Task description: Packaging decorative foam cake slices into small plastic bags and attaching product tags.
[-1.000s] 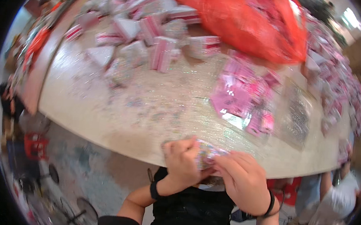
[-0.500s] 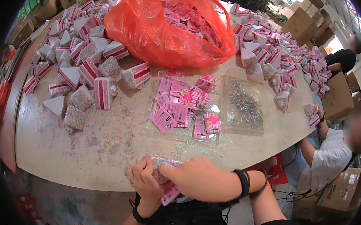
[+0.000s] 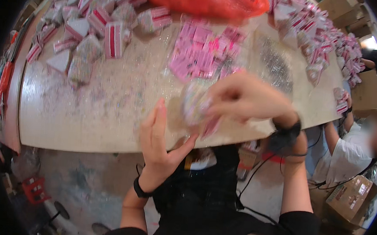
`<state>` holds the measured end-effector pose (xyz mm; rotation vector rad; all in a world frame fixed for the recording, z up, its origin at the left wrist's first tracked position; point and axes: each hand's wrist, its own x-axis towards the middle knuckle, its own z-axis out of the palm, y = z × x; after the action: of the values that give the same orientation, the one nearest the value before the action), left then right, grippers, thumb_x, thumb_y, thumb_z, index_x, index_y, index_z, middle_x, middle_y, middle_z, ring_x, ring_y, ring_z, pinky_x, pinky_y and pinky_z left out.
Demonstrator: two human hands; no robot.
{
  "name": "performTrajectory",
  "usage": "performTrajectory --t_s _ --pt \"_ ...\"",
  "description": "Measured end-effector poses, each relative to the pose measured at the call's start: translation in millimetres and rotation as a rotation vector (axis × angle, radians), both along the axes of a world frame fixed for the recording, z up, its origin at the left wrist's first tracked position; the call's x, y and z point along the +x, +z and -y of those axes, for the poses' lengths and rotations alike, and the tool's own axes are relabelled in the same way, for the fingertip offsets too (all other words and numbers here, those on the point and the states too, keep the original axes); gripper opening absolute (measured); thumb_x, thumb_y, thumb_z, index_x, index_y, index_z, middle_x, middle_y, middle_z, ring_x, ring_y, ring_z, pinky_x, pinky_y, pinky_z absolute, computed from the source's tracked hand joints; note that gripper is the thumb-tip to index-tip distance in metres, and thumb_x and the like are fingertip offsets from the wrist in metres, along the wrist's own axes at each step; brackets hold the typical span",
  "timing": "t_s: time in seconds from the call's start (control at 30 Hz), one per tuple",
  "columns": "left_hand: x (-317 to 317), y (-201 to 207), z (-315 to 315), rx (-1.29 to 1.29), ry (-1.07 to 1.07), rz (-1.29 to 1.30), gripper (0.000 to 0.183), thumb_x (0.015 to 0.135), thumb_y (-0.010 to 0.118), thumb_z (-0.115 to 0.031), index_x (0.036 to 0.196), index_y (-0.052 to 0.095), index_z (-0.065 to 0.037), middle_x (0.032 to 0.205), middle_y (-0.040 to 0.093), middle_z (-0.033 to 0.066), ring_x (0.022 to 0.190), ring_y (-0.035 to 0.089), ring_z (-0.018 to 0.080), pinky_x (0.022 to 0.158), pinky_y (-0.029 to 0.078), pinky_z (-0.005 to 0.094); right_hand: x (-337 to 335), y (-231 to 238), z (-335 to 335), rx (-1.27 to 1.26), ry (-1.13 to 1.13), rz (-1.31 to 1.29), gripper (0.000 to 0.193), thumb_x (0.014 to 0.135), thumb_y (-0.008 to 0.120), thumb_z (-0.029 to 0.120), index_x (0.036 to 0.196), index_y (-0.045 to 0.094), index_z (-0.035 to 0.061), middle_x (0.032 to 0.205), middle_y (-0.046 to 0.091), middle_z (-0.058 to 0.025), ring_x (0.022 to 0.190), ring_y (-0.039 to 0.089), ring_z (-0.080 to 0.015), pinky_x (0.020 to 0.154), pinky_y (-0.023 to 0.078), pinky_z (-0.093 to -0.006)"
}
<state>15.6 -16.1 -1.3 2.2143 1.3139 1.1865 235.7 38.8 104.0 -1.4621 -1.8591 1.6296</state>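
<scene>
While the right hand (image 3: 247,95) reaches across from the right with its wrist bent and fingers curled, it grips 1 sprinkle-coated, cake-slice-shaped piece (image 3: 193,104) above the near part of the table (image 3: 65,126); motion blur hides the exact finger contacts. A pink tag (image 3: 211,127) shows just below that hand; whether it is attached to the piece I cannot tell. The left hand (image 3: 160,146) stands just left of the piece, palm unfolded, fingers extended upward and thumb angled right toward the tag; contact between thumb and tag is unclear. Each wrist wears a black band, the left (image 3: 141,188) sharper than the right (image 3: 290,133). Compared with 0.5 s ago, when both hands were closed round the piece near the table edge, the left has let go and the right has carried it farther over the tabletop; the view has also shifted, so the red plastic bag (image 3: 205,1) is now cut by the upper edge. Surface: pale, strewn with fine sprinkles (image 3: 67,96); 2 heaps of similar pieces, left (image 3: 85,27) and right (image 3: 312,34); between them, pink cards (image 3: 195,48) beside a cluster of thin silvery bits (image 3: 273,62). Room: 1 co-worker in a white shirt (image 3: 343,159) at right, near a cardboard box (image 3: 352,199); red stool (image 3: 35,189) on the floor at lower left.
</scene>
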Motion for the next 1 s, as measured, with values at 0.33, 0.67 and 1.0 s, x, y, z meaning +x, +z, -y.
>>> performTrajectory --t_s 0.33,0.67,1.0 --pt "-40.0 -25.8 45.9 0.18 -0.615 -0.073 0.04 0.077 0.074 -0.021 0.11 0.058 -0.005 0.102 0.06 0.0063 0.084 0.061 0.0207 0.071 0.047 0.0334 180.0 38.8 53.9 0.987 -0.952 0.773 0.033 0.096 0.051 0.024 0.122 0.058 0.0045 0.097 0.067 -0.0049 0.075 0.056 -0.0096 0.074 0.045 -0.0216" --pt "-7.7 -69.1 47.3 -0.466 -0.565 -0.417 0.085 0.07 0.077 -0.036 0.133 0.037 0.005 0.127 0.045 0.0281 0.12 0.044 0.0435 0.1 0.036 0.0465 -18.5 -96.1 153.6 0.261 -0.352 0.255 0.015 0.085 0.063 0.005 0.1 0.066 0.0034 0.075 0.06 -0.0108 0.058 0.06 -0.0174 0.055 0.047 -0.0293" --pt "-6.9 -88.1 45.8 -0.433 -0.586 -0.387 0.06 0.078 0.061 -0.005 0.131 0.037 0.009 0.128 0.042 0.0328 0.123 0.039 0.0477 0.104 0.032 0.0495 -16.1 -146.2 155.1 0.444 -0.491 0.298 0.019 0.085 0.061 0.006 0.102 0.064 -0.0014 0.082 0.064 -0.0159 0.065 0.06 -0.0263 0.063 0.047 -0.0346"
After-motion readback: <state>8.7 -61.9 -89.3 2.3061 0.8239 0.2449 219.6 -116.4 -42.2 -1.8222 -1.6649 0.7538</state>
